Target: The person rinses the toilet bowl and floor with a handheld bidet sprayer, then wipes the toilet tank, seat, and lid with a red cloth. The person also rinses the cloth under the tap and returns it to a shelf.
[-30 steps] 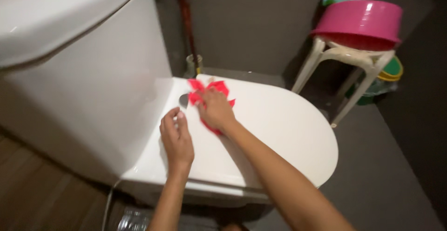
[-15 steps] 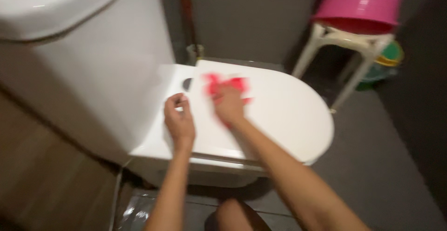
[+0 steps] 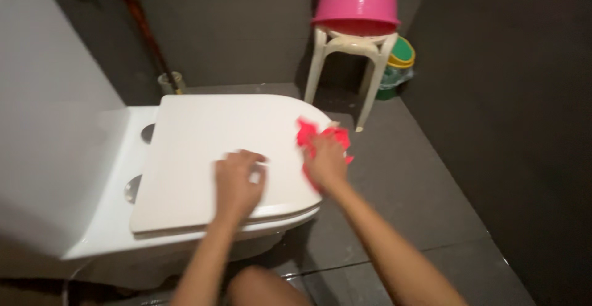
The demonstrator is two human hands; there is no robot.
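Note:
A white toilet with its lid (image 3: 197,139) down fills the left half of the view. My right hand (image 3: 325,161) presses a red cloth (image 3: 311,133) against the lid's front rim, at the right end. My left hand (image 3: 237,183) rests on the near part of the lid with its fingers curled and nothing in it. The white cistern (image 3: 43,96) stands at the far left.
A white plastic stool (image 3: 345,56) carries an upturned pink basin (image 3: 356,4) at the back. Behind the stool sits a green and yellow container (image 3: 398,62). A brush holder (image 3: 169,83) stands by the dark wall. Dark floor tiles (image 3: 419,183) spread to the right. My knee (image 3: 262,287) shows below.
My right hand slid the red cloth from the hinge end of the lid to its front rim. My left hand moved along the lid too. The view swung right.

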